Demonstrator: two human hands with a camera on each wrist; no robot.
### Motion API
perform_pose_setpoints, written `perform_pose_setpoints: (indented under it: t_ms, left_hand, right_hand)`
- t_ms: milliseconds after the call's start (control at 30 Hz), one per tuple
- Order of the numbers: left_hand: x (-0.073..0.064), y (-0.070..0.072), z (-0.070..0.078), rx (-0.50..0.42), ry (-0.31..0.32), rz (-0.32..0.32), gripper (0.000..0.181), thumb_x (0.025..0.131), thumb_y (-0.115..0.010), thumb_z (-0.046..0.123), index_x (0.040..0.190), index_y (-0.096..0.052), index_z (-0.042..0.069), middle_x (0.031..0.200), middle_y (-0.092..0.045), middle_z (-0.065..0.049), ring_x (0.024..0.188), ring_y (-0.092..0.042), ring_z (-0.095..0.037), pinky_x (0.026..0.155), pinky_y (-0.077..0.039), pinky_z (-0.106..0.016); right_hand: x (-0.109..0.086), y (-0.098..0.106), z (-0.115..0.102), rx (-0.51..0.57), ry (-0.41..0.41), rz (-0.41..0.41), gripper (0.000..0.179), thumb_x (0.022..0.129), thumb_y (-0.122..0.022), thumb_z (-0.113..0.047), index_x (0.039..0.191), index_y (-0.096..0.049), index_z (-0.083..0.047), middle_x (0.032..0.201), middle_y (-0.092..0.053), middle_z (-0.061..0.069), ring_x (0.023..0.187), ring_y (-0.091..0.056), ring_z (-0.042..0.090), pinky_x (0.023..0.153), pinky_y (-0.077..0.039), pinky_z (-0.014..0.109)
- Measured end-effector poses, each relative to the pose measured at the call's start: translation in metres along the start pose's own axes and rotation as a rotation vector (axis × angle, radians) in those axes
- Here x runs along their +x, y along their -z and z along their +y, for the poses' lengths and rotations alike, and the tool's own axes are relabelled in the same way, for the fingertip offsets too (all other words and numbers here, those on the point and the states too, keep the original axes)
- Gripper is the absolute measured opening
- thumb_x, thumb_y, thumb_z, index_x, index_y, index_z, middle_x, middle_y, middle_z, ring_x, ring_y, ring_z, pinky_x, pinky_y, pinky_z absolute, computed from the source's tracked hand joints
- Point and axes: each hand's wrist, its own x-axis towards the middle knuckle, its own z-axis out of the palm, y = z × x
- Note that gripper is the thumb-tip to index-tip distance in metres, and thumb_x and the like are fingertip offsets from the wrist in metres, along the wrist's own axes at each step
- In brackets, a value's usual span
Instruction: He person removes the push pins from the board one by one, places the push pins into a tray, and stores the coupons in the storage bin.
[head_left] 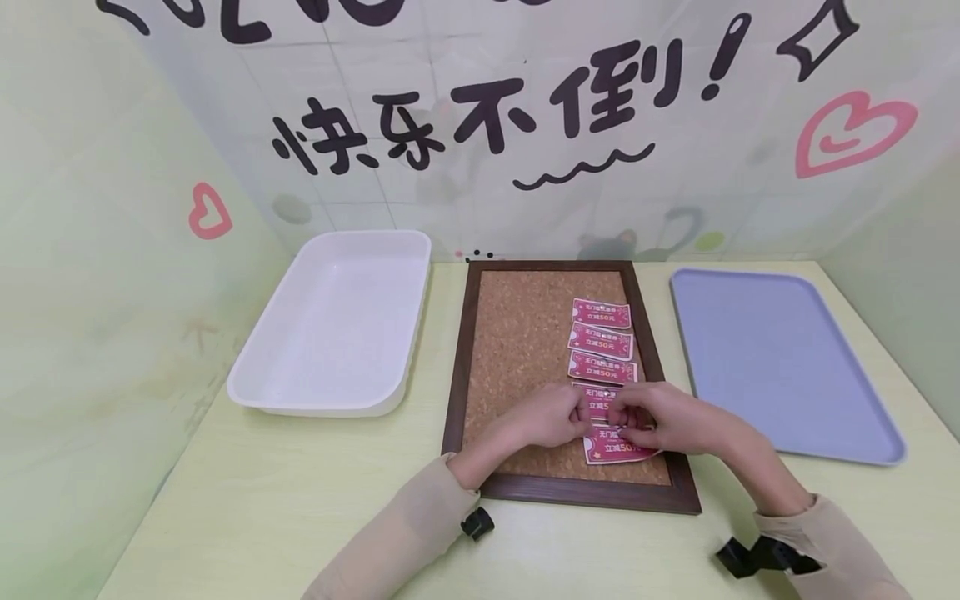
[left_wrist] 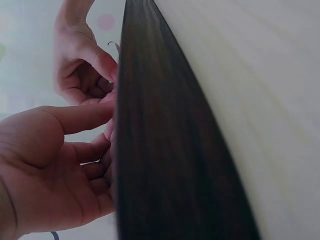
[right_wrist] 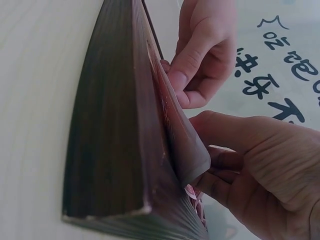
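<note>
A pink coupon (head_left: 609, 450) lies lowest in a column of several pink coupons (head_left: 602, 367) on the right side of a cork board (head_left: 517, 333) with a dark wooden frame. My left hand (head_left: 553, 415) pinches this coupon near its upper left corner. At its upper edge, toward the right, my right hand (head_left: 667, 414) grips it with curled thumb and fingers. In the right wrist view the coupon (right_wrist: 187, 145) tilts, one end standing off the board. The fingertips of the left hand (left_wrist: 55, 165) are partly hidden behind the frame (left_wrist: 160, 130) in the left wrist view.
A deep white tray (head_left: 337, 402) stands left of the board, and a shallow lavender tray (head_left: 772, 358) lies to the right. Small white dots, perhaps pins, mark the upper coupons. Behind the pale table (head_left: 315, 500) hangs a printed white backdrop (head_left: 480, 208).
</note>
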Motion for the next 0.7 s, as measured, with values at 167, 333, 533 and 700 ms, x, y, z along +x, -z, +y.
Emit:
perform_pose_setpoints:
  t_ms: [167, 333, 533, 700]
  left_hand:
    - [0.002, -0.001, 0.0, 0.0, 0.013, 0.001, 0.012, 0.095, -0.071, 0.015, 0.086, -0.063, 0.011, 0.071, -0.058, 0.004, 0.061, -0.051, -0.008, 0.057, -0.039, -0.02]
    - [0.003, -0.002, 0.0, 0.01, 0.02, 0.001, 0.015, 0.095, -0.071, 0.016, 0.085, -0.062, 0.012, 0.071, -0.057, 0.004, 0.061, -0.05, -0.008, 0.057, -0.039, -0.02]
    - [0.004, -0.002, 0.0, 0.01, 0.022, -0.004, 0.017, 0.096, -0.071, 0.015, 0.083, -0.06, 0.012, 0.071, -0.056, 0.003, 0.06, -0.049, -0.008, 0.056, -0.038, -0.02]
    - [0.003, 0.0, 0.003, 0.005, 0.027, -0.013, 0.018, 0.096, -0.07, 0.014, 0.081, -0.059, 0.012, 0.069, -0.055, 0.003, 0.057, -0.049, -0.008, 0.054, -0.038, -0.02]
  right_hand:
    - [0.002, -0.001, -0.001, -0.009, -0.017, -0.008, 0.018, 0.084, -0.074, 0.0, 0.096, -0.066, -0.011, 0.086, -0.055, -0.009, 0.073, -0.051, 0.004, 0.062, -0.048, 0.024]
    - [0.003, -0.001, -0.003, -0.009, -0.028, -0.016, 0.019, 0.083, -0.073, 0.001, 0.093, -0.064, -0.012, 0.084, -0.054, -0.008, 0.073, -0.05, 0.005, 0.061, -0.047, 0.024]
    - [0.004, 0.0, -0.008, -0.015, -0.048, -0.026, 0.02, 0.082, -0.073, 0.001, 0.092, -0.062, -0.012, 0.083, -0.052, -0.008, 0.072, -0.049, 0.005, 0.061, -0.046, 0.024]
    - [0.005, 0.0, -0.01, -0.025, -0.047, -0.026, 0.021, 0.081, -0.073, 0.002, 0.091, -0.062, -0.013, 0.083, -0.052, -0.008, 0.072, -0.049, 0.005, 0.06, -0.046, 0.023]
